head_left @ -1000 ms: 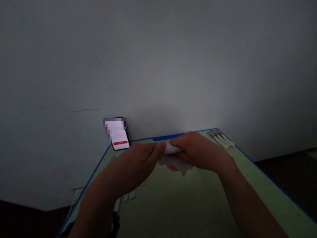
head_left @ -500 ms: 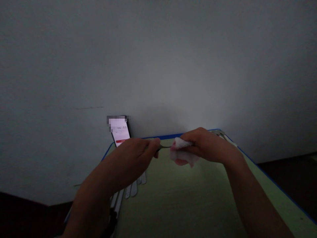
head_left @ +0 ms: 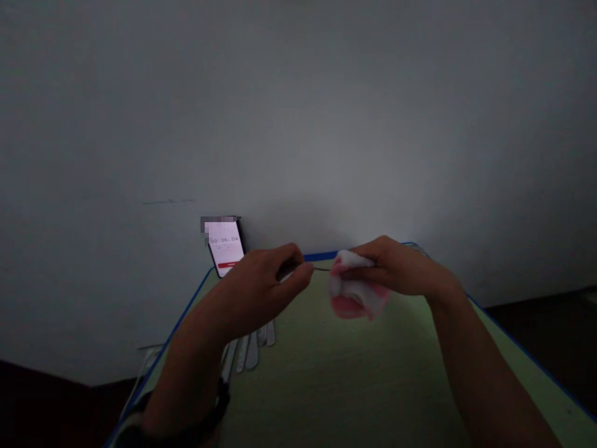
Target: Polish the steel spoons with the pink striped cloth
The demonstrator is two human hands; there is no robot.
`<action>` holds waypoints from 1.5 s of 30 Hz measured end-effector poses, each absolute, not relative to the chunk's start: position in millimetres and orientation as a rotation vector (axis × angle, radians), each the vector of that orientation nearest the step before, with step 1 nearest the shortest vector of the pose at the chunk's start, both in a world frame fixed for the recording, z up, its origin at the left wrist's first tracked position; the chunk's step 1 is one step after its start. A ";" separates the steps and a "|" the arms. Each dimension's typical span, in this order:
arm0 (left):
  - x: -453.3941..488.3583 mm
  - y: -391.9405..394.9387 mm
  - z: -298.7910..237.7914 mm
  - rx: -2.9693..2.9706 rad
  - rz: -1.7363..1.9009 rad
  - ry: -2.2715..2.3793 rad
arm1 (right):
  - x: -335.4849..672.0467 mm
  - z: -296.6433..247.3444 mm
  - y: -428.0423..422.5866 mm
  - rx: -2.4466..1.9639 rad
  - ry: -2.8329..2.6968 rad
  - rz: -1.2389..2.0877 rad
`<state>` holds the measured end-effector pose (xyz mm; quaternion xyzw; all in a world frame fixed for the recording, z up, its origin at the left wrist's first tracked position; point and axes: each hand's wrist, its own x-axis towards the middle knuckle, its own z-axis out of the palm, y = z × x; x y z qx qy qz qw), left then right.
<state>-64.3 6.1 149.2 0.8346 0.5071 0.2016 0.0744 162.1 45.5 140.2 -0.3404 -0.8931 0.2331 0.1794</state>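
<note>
My right hand (head_left: 396, 264) is closed on a crumpled pink and white cloth (head_left: 357, 305), bunched over one end of a thin metal utensil (head_left: 321, 269). Only a short, narrow stretch of the utensil shows, level between the two hands; the cloth hides its far end, so its exact kind cannot be made out. On its other side, my left hand (head_left: 261, 286) holds it with thumb and fingers, the forefinger arched so that a gap shows above the thumb. Both hands are raised over the green tabletop (head_left: 336, 379).
Several flat metal handles (head_left: 252, 351) lie side by side on the table, partly under my left forearm. A lit phone (head_left: 226, 249) showing a timer leans against the grey wall (head_left: 326, 124) at the back left. Blue edging (head_left: 522, 351) runs round the table.
The cloth and my right hand have shifted slightly right. My left hand has moved a little right and up, its forefinger lifting into an arch. Less of the utensil's width shows.
</note>
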 end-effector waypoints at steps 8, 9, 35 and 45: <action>-43.0 9.7 144.1 2.735 0.766 1.520 | 149.0 139.7 40.4 -0.784 -2.485 0.586; -42.9 11.5 142.6 2.735 0.781 1.522 | 148.1 138.9 41.1 -0.783 -2.485 0.574; -43.9 23.2 126.8 2.657 0.632 1.505 | 153.3 129.6 54.5 -0.884 -2.588 0.652; -76.0 33.9 125.4 2.569 0.663 1.558 | 163.2 124.9 64.4 -0.962 -2.527 0.720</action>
